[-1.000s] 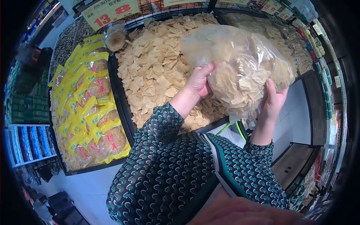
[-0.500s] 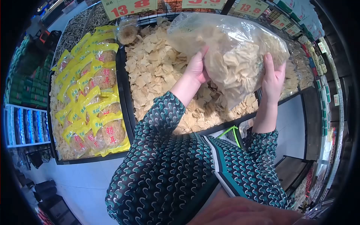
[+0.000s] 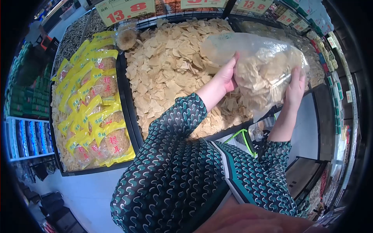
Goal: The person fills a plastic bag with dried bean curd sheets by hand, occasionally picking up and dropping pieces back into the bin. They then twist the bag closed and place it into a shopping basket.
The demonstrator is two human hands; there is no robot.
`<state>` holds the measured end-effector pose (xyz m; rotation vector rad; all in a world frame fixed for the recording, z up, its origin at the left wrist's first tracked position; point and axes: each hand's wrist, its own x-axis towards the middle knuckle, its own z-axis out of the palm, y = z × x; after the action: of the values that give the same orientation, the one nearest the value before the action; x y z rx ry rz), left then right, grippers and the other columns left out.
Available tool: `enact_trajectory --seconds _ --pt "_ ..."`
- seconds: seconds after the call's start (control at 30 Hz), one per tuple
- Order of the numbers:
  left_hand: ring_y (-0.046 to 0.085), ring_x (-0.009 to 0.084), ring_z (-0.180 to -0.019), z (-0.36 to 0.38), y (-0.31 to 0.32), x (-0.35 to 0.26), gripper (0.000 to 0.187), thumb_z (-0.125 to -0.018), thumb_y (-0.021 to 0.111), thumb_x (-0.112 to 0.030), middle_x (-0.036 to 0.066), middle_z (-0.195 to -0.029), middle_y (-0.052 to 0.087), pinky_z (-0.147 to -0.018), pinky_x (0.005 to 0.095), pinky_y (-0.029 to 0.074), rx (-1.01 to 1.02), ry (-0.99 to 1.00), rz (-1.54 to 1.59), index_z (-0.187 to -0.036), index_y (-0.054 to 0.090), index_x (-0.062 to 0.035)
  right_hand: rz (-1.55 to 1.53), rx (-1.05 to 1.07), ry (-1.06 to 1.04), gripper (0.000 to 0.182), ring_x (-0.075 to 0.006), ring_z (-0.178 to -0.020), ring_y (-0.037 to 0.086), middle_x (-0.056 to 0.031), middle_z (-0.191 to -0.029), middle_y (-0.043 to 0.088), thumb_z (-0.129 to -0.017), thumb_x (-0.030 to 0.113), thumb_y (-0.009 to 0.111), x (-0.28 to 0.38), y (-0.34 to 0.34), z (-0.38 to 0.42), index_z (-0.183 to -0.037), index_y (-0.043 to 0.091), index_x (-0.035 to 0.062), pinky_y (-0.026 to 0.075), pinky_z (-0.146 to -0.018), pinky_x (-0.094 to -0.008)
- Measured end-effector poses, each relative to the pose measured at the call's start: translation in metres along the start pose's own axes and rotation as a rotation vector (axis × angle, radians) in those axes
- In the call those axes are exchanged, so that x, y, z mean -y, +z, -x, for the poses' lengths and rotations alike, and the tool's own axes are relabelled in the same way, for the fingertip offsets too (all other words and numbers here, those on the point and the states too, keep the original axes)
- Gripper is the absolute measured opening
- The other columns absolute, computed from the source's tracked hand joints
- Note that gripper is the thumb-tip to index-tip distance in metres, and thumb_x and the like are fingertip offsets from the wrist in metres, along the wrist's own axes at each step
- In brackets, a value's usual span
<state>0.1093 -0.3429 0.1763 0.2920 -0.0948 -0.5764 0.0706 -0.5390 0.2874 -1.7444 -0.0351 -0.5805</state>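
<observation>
Between my two hands is a clear plastic bag (image 3: pixel 264 73), partly filled with pale, dried, flake-like pieces. My left hand (image 3: pixel 228 75) grips the bag's left side near its slack upper part, thumb upward. On the opposite side my right hand (image 3: pixel 295 88) is closed around the filled end, its fingers against the plastic. The bag is tilted, its loose part toward the upper left. Beneath and to the left lies a wide bin of loose dried flakes (image 3: pixel 167 70), the same pale tan as those in the bag.
Yellow packets (image 3: pixel 91 97) with red characters fill the bin on the left. Price signs (image 3: pixel 126 11) stand along the back. A green-handled basket (image 3: pixel 244 139) is close to my body. Stocked shelves (image 3: pixel 336 97) line the right side.
Both hands have carried the bag to the right and slightly down, uncovering more of the loose flakes. The bag's upper part now lies flatter. Both hands keep hold of it.
</observation>
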Motion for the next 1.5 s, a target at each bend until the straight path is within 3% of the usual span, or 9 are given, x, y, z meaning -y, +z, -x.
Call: enact_trajectory --seconds 0.17,0.6,0.7,0.83,0.93,1.07,1.1,1.4,1.5 --pt "0.041 0.0291 -0.135 0.020 0.022 0.009 0.094 -0.080 0.048 -0.076 0.012 -0.146 0.043 -0.111 0.0492 0.034 0.084 -0.014 0.001 -0.145 0.036 -0.0098 -0.307 0.053 -0.040 0.039 -0.0142 -0.115 0.054 -0.0098 -0.127 0.056 -0.103 0.023 0.048 0.013 -0.005 0.001 -0.132 0.045 -0.0025 0.040 -0.101 -0.0278" --pt "0.050 0.0335 -0.126 0.026 0.019 -0.009 0.109 -0.066 0.046 -0.090 0.014 -0.139 0.049 -0.105 0.0567 0.039 -0.003 0.116 0.057 -0.142 0.040 -0.0126 -0.019 0.209 -0.030 0.041 -0.0100 -0.101 0.057 -0.0081 -0.118 0.062 -0.104 0.031 0.044 0.038 0.055 -0.047 -0.124 0.057 -0.0033 0.044 -0.088 -0.0238" --pt "0.050 0.0327 -0.125 0.022 0.013 -0.009 0.109 -0.066 0.046 -0.090 0.013 -0.137 0.050 -0.105 0.0558 0.038 -0.018 0.055 0.109 -0.141 0.041 -0.0127 0.233 0.285 -0.132 0.042 -0.0025 -0.064 0.050 0.0057 -0.073 0.059 -0.101 0.038 0.050 0.045 0.058 -0.059 -0.101 0.066 -0.0009 0.040 -0.057 -0.0203" --pt "0.046 0.0326 -0.129 0.013 0.016 -0.022 0.108 -0.069 0.041 -0.090 0.013 -0.140 0.048 -0.107 0.0553 0.035 0.029 0.043 0.211 -0.143 0.039 -0.0114 0.322 0.264 -0.011 0.044 -0.0043 -0.081 0.054 0.0014 -0.091 0.064 -0.102 0.037 0.048 0.055 0.065 -0.085 -0.107 0.067 -0.0028 0.042 -0.073 -0.0184" --pt "0.044 0.0328 -0.131 0.014 0.014 -0.015 0.107 -0.072 0.034 -0.090 0.014 -0.142 0.046 -0.108 0.0549 0.034 0.056 0.044 0.245 -0.144 0.036 -0.0104 0.299 0.244 -0.296 0.043 -0.0024 -0.058 0.039 0.0076 -0.064 0.048 -0.100 0.037 0.054 0.055 0.072 -0.100 -0.080 0.066 0.0008 0.033 -0.052 -0.0223" --pt "0.040 0.0339 -0.134 0.014 0.016 -0.016 0.113 -0.070 0.032 -0.092 0.014 -0.146 0.041 -0.111 0.0546 0.030 0.097 0.077 0.233 -0.148 0.031 -0.0104 0.196 0.240 -0.343 0.042 -0.0042 -0.062 0.046 0.0057 -0.068 0.055 -0.100 0.037 0.053 0.083 0.083 -0.093 -0.086 0.068 0.0001 0.038 -0.058 -0.0229" --pt "0.039 0.0345 -0.134 0.012 0.013 -0.016 0.112 -0.070 0.031 -0.091 0.014 -0.147 0.039 -0.111 0.0544 0.031 0.113 0.065 0.236 -0.148 0.030 -0.0101 0.366 0.300 -0.314 0.039 -0.0004 -0.064 0.039 0.0109 -0.071 0.049 -0.101 0.034 0.052 0.073 0.080 -0.111 -0.102 0.069 -0.0001 0.031 -0.056 -0.0183" --pt "0.041 0.0324 -0.132 0.016 0.014 -0.015 0.104 -0.077 0.030 -0.088 0.014 -0.143 0.041 -0.107 0.0518 0.037 0.024 0.073 0.209 -0.147 0.029 -0.0115 0.340 0.323 -0.346 0.041 -0.0005 -0.069 0.048 0.0057 -0.085 0.062 -0.100 0.037 0.054 0.086 0.082 -0.136 -0.109 0.068 -0.0011 0.037 -0.061 -0.0154" --pt "0.042 0.0348 -0.131 0.017 0.007 -0.014 0.109 -0.075 0.032 -0.088 0.017 -0.145 0.039 -0.108 0.0531 0.037 0.061 0.064 0.204 -0.148 0.025 -0.0078 0.083 0.381 -0.276 0.041 -0.0053 -0.085 0.060 0.0003 -0.096 0.067 -0.102 0.032 0.050 0.104 0.072 -0.135 -0.116 0.064 -0.0042 0.047 -0.076 -0.0194"
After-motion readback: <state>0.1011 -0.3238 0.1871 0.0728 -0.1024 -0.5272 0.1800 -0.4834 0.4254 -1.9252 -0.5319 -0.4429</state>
